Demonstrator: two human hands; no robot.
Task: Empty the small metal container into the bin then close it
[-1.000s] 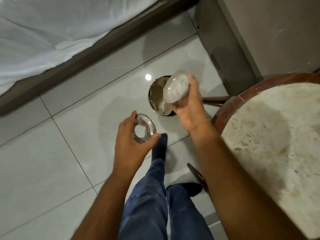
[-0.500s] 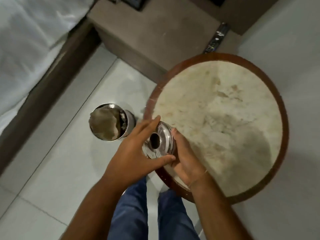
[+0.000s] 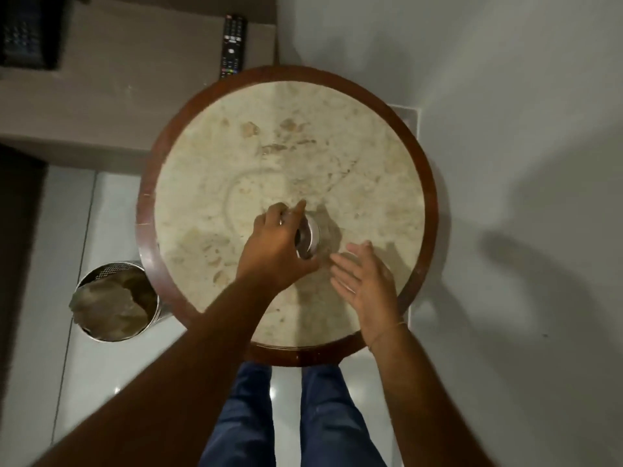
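Note:
The small metal container (image 3: 309, 240) stands on the round marble table (image 3: 354, 156) near its middle, with its holed lid on top. My left hand (image 3: 274, 246) lies over the container, fingers curled around its lid and rim, hiding most of it. My right hand (image 3: 365, 281) hovers just to the right of the container, palm turned up and fingers spread, holding nothing and not touching it. The steel bin (image 3: 116, 301) stands on the floor at the table's left edge, with crumpled paper inside.
A dark wooden rim (image 3: 145, 230) rings the table. A black remote control (image 3: 232, 45) lies on a grey-brown bench (image 3: 135, 79) behind the table. My legs in blue trousers (image 3: 290, 416) are under the table's near edge. Grey wall fills the right side.
The lid went onto the container, and both moved from over the bin to the table's middle. My right hand has let go and drawn back. The view has swung right onto the table.

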